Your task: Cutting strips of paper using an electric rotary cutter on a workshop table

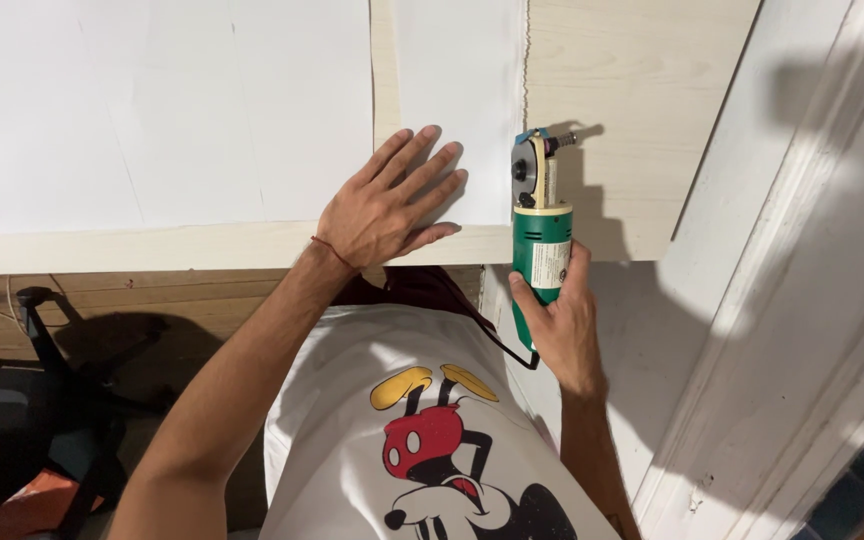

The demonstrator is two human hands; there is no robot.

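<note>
White fabric sheet [457,90] lies flat on pale wood desk [612,80], upper centre of frame. Left hand [384,208] pressed open on it, fingers spread. Right hand [562,325] clamped round green rotary cutter [540,215] at the sheet's right edge. Risk: fingertips near blade, cloth bunching, black cord [507,345] snagging.

black office chair [22,400], wooden floor [152,295], white door frame [802,300]

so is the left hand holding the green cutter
No, the left hand lies flat on the white sheet, while the right hand holds the green cutter.
</note>
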